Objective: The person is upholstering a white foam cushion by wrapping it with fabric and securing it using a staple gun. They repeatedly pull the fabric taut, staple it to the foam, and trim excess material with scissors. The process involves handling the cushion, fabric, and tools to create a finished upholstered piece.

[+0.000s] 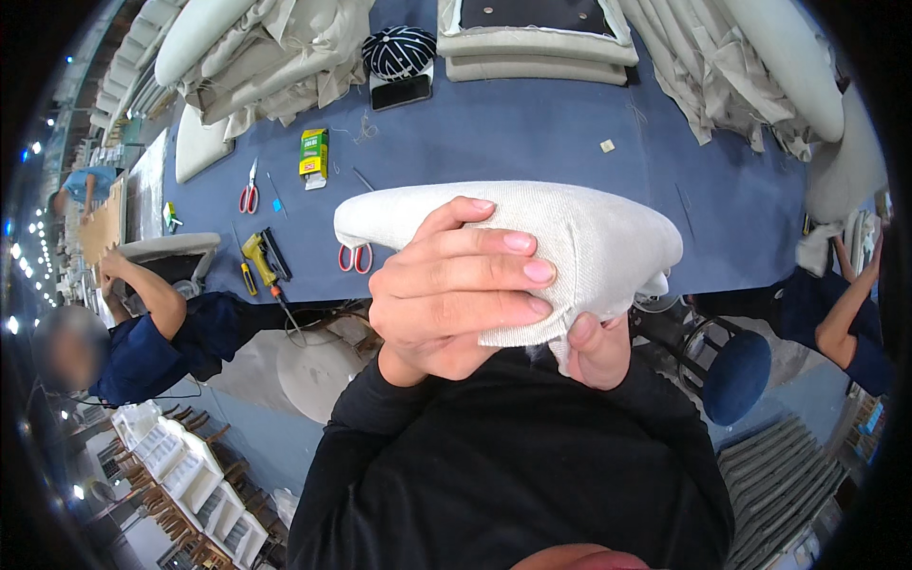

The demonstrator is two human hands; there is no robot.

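Black sleeves lowest, then left hand [456,285] wrapped over and right hand [597,350] pinching beneath a pale woven cushion cover [589,237] raised above the blue worktop [532,142]: likely light, soft, floppy, best gripped along its folded lower edge.

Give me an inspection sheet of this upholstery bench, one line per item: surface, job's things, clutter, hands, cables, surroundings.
Surface: blue table, tools on its left part, fabric heaped along the far edge.
Job's things: beige fabric-covered pad, held up close to the camera.
Clutter: red-handled scissors, second scissors, yellow tool, green and yellow box, phone, striped cushion, stacked cushions.
Hands: left hand wraps fingers over the pad; right hand grips its lower edge.
Cables: thin cable hangs off the table's near edge.
Surroundings: co-worker's arm left, another's arm right, blue stool.
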